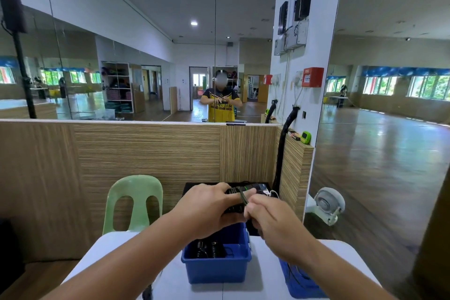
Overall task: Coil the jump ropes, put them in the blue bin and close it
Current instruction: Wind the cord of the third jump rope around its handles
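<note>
My left hand (pixel 209 209) grips the black handles of a jump rope (pixel 235 200), held in the air above the blue bin (pixel 216 268). My right hand (pixel 270 219) pinches the dark cord beside it, and the cord loops over the handles. The bin stands open on the white table (pixel 117 256) with a black coiled rope (pixel 207 248) lying inside. The blue lid (pixel 302 282) lies on the table to the right of the bin, partly hidden by my right forearm, with a black cord across it.
A pale green plastic chair (pixel 134 204) stands behind the table on the left. A wood-panelled low wall with mirrors above closes the far side. A white fan (pixel 327 204) sits on the floor at the right. Black equipment rests behind my hands.
</note>
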Demonstrator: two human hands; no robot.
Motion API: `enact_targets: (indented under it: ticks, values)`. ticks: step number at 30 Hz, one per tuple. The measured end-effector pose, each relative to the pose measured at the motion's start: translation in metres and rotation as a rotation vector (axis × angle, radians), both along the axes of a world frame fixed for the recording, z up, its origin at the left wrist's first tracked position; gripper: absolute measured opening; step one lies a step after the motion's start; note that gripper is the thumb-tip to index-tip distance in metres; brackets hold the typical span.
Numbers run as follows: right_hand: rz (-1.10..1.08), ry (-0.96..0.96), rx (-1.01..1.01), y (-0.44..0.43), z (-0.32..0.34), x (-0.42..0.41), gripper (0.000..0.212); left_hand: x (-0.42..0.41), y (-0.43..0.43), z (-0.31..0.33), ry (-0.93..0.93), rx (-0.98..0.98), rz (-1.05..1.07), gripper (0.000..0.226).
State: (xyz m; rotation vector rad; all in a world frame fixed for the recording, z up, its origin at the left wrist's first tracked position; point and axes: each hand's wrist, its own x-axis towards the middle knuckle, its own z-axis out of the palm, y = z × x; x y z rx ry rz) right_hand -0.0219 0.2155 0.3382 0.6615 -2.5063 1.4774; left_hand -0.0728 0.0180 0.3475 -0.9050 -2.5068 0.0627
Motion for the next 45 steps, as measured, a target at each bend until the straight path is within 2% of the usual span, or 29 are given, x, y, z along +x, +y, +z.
enact_targets:
  ticks: [2,9,14,22,25,29,31,32,33,36,38,41,45]
  values:
    - [0.007,0.0,-0.073,0.0,-0.015,0.004,0.03,0.001,-0.002,-0.001,-0.033,0.02,-0.004,0.066]
    - [0.047,-0.079,-0.263,0.001,-0.042,0.018,0.035,0.004,-0.005,0.0,-0.096,0.161,-0.055,0.064]
    - [0.07,-0.122,-0.279,0.005,-0.061,0.017,0.036,0.01,-0.001,0.003,-0.117,0.275,-0.089,0.061]
    - [0.003,-0.059,-0.043,0.037,-0.079,-0.004,0.038,0.025,0.004,0.004,-0.179,0.325,-0.144,0.055]
    - [-0.01,0.103,0.083,0.037,-0.078,-0.006,0.034,0.028,0.009,0.004,-0.184,0.367,-0.15,0.054]
    - [-0.018,0.072,0.182,0.044,-0.062,-0.015,0.043,0.044,0.014,0.01,-0.197,0.307,-0.192,0.054]
    - [-0.031,0.011,0.208,0.048,-0.039,-0.018,0.031,0.052,0.015,0.013,-0.225,0.267,-0.21,0.055]
    - [-0.004,-0.035,0.232,0.051,-0.029,-0.022,0.032,0.056,0.015,0.014,-0.25,0.251,-0.215,0.057]
    - [0.007,-0.076,0.296,0.053,-0.019,-0.027,0.033,0.058,0.015,0.014,-0.266,0.229,-0.218,0.058]
    - [0.049,-0.108,0.522,0.063,0.003,-0.046,0.016,0.065,0.015,0.014,-0.297,0.16,-0.22,0.058]
    - [0.075,-0.1,0.64,0.062,0.019,-0.055,0.015,0.068,0.013,0.009,-0.355,0.13,-0.209,0.054]
    - [0.094,-0.028,0.867,0.053,0.048,-0.056,0.041,0.074,0.012,0.001,-0.457,0.147,-0.177,0.048]
    - [0.068,0.022,0.895,0.044,0.072,-0.052,0.048,0.076,0.017,-0.007,-0.475,0.148,-0.13,0.049]
